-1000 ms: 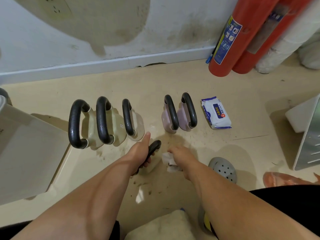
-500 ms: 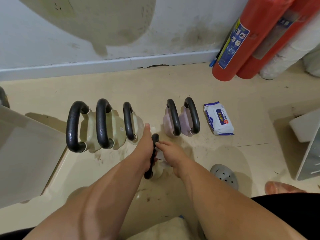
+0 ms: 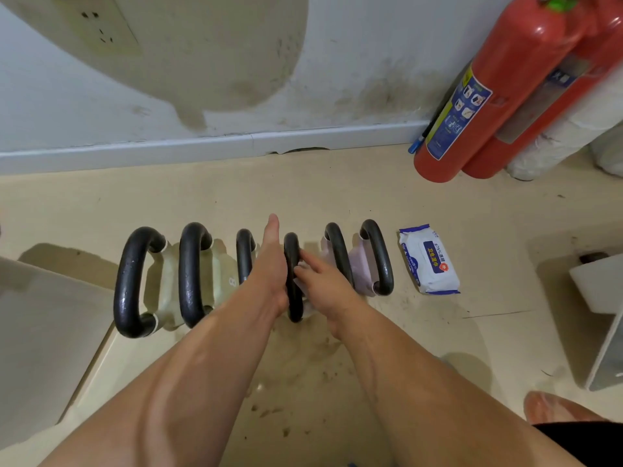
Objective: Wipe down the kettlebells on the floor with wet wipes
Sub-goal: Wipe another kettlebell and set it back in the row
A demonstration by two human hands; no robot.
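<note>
The black handle of a kettlebell is gripped by the left hand, with the thumb stretched forward beside it. A white wipe is pressed against the right side of that handle by the right hand. Its fingers lie nearly straight and its thumb is hidden.

The kettlebell is set on the floor in a row. It is hemmed in by three pale kettlebells on the left and two lilac kettlebells on the right, so little room is left on either flank. Open floor is seen behind the row, up to the skirting board.

A pack of wet wipes is laid just beside the lilac pair. Farther right, two red fire extinguishers are seen against the wall. The left side is bounded by a white box and the right by a pale cabinet.
</note>
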